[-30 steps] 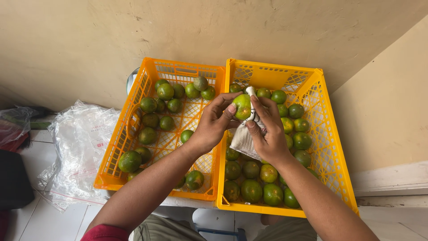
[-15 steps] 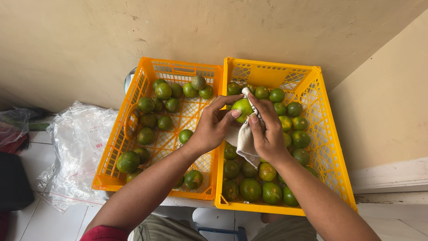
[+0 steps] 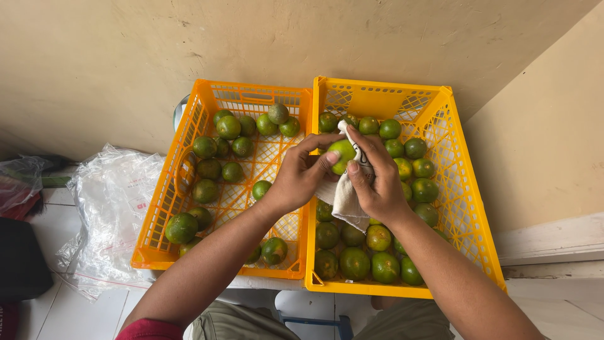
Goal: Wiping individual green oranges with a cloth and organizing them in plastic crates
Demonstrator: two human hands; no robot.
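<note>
At the far left of the frame a crumpled clear plastic bag (image 3: 110, 208) lies on the white tiled floor (image 3: 82, 311). Right of it, the left orange crate (image 3: 165, 208) holds scattered green citrus fruits (image 3: 228, 127). At centre, the left hand (image 3: 296, 179) grips a yellow-green fruit (image 3: 343, 153) with fingertips and thumb. The right hand (image 3: 375, 182) presses a pale cloth (image 3: 345, 198) against that fruit, fingers closed on the cloth. Both hover over the right orange crate (image 3: 465, 208), which is fuller with fruit.
</note>
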